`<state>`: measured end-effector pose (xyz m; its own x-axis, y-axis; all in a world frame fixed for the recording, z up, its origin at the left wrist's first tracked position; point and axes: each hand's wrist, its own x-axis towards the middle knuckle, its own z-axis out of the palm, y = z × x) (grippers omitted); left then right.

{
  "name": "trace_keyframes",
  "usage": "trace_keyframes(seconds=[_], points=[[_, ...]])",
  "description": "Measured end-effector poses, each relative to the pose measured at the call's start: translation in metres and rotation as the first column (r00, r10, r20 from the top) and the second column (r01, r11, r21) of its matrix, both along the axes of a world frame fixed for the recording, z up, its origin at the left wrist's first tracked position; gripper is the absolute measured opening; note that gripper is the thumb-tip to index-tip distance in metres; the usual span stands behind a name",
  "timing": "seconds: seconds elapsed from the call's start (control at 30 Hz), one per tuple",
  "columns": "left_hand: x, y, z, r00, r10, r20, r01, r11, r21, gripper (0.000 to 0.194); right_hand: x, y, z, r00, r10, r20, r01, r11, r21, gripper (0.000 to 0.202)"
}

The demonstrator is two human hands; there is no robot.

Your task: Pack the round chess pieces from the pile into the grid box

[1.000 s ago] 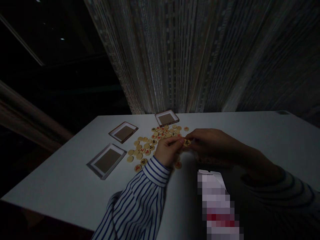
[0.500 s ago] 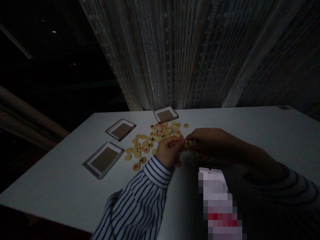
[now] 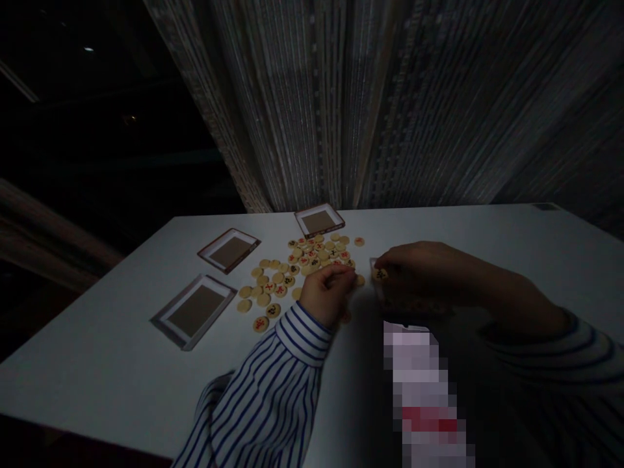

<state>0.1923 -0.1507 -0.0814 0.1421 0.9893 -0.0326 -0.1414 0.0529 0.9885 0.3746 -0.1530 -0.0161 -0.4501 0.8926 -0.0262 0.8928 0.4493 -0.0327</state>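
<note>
Round wooden pieces (image 3: 263,299), some with red or black characters, lie spread over the middle of the white table (image 3: 117,312). My left hand (image 3: 327,292) is closed at the near right side of the pieces; a plain piece (image 3: 359,280) shows right by its fingertips, and whether the fingers grip it is unclear. To the right, my right hand (image 3: 419,270) pinches a piece with a black character (image 3: 379,274). Beneath that hand is a dark tray or box (image 3: 374,265) with several pieces in it, mostly in shadow.
Three shallow framed trays stand on the table: one at the left (image 3: 195,312), one behind it (image 3: 229,250), one at the back (image 3: 320,220). A lit phone (image 3: 409,335), partly pixelated, is near the front. A string curtain (image 3: 292,104) hangs behind the table.
My right hand has moved right, away from my left hand, with the black-character piece between its fingers. A plain piece now shows by my left fingertips. The view has shifted slightly.
</note>
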Motion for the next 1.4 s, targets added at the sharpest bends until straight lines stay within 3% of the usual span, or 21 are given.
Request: trace_keyframes(seconds=[0.3, 0.7, 1.4], points=[[-0.001, 0.001, -0.005, 0.999, -0.024, -0.029, 0.023, 0.999, -0.024, 0.022, 0.011, 0.004, -0.012, 1.000, 0.011, 0.022, -0.011, 0.999, -0.031, 0.022], [-0.001, 0.001, 0.002, 0.999, 0.021, -0.029, -0.020, 1.000, 0.024, 0.019, 0.006, 0.005, -0.016, 0.997, -0.032, 0.075, 0.040, 0.993, -0.113, 0.019], [-0.004, 0.002, -0.003, 0.998, -0.018, -0.060, 0.021, 0.999, 0.048, 0.019, 0.011, 0.012, -0.028, 1.000, -0.001, -0.020, -0.003, 0.974, -0.227, 0.019]])
